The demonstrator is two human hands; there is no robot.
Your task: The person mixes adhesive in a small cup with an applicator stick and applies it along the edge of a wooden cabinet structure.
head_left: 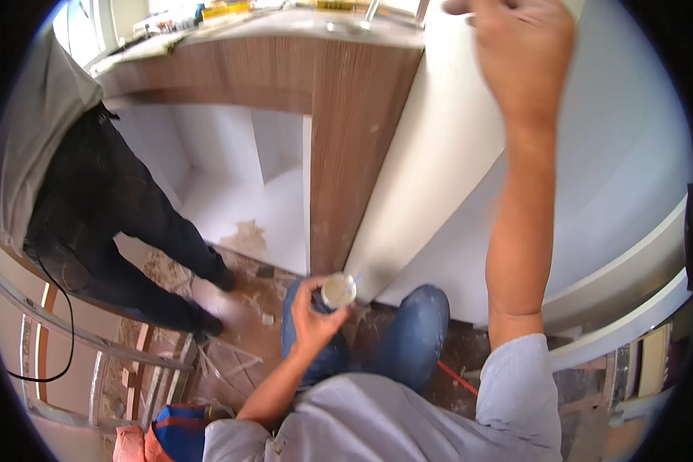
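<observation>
My left hand (pixel 316 319) is wrapped around a small round cup (pixel 339 291) above my knees. Pale, creamy material shows inside the cup, and a thin light-coloured stick or blade seems to lean at its rim. My right hand (pixel 523 54) is raised high at the top edge, in front of a tall white panel (pixel 431 146). Its fingers are curled and partly cut off by the frame, so whatever they grip is hidden. Just left of that panel stands a wood-grain cabinet side (pixel 354 138).
Another person in dark trousers (pixel 92 200) stands at the left beside the open white cabinet (pixel 215 154). Tools and a yellow item lie on the countertop (pixel 285 25). A metal ladder (pixel 92 350) is at lower left. Scraps litter the floor (pixel 246 308).
</observation>
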